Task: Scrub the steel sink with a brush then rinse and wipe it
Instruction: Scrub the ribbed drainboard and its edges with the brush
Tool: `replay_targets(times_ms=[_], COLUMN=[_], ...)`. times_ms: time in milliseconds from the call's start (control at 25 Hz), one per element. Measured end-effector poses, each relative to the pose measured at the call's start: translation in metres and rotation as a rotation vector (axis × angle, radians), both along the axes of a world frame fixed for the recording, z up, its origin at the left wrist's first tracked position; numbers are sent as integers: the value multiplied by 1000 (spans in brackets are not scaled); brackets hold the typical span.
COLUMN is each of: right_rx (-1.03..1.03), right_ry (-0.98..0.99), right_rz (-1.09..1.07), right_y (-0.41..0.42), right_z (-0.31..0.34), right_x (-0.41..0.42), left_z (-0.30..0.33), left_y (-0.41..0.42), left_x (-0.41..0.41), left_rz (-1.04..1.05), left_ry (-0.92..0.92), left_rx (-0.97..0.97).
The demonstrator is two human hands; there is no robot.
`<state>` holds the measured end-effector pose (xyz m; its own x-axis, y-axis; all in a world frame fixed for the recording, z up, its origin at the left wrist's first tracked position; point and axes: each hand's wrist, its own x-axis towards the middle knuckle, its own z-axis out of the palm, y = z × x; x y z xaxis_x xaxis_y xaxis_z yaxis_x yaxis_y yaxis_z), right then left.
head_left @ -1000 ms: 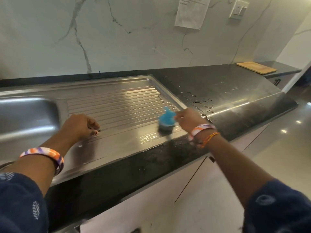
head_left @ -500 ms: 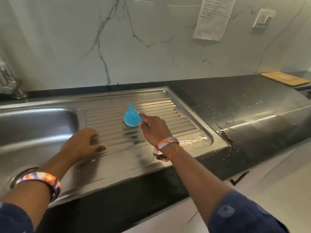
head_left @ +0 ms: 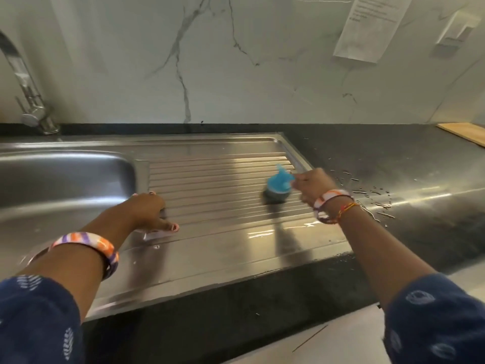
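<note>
The steel sink (head_left: 210, 248) has a basin on the left and a ribbed drainboard on the right. My right hand (head_left: 312, 186) grips a blue brush (head_left: 278, 186) with dark bristles, pressed down on the right part of the ribs. My left hand (head_left: 147, 211) rests on the drainboard near the basin's edge, fingers spread and flat. A wet patch shines on the steel near the front right corner.
A steel tap (head_left: 29, 93) stands at the back left. The black counter (head_left: 393, 164) to the right carries water drops. A wooden board (head_left: 464, 132) lies at the far right. A paper notice (head_left: 372, 27) and a wall switch (head_left: 456, 30) hang on the marble wall.
My right hand has swept the brush from the middle of the ribs over to the right side of the drainboard. My left hand has stayed planted in place.
</note>
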<state>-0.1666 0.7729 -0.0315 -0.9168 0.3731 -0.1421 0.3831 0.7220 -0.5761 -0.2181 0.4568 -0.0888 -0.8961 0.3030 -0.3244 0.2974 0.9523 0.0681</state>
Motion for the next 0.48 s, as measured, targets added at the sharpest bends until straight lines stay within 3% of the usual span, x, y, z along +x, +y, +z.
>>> replay_targets(times_ms=[80, 160, 240, 360, 480], right_rx=[10, 281, 376, 97, 208], right_ry=[-19, 17, -7, -102, -19], right_rz=[73, -76, -163, -63, -167], right_y=[-8, 11, 27, 29, 40], right_z=[0, 11, 16, 14, 8], right_x=[-8, -15, -15, -12, -13], left_z=[0, -3, -4, -2, 4], left_y=[-1, -2, -4, -3, 3], left_x=[-2, -2, -1, -3, -1], left_rz=[-13, -7, -10, -18, -29], left_ry=[1, -11, -4, -12, -13], left_rx=[-8, 6, 9, -8, -68])
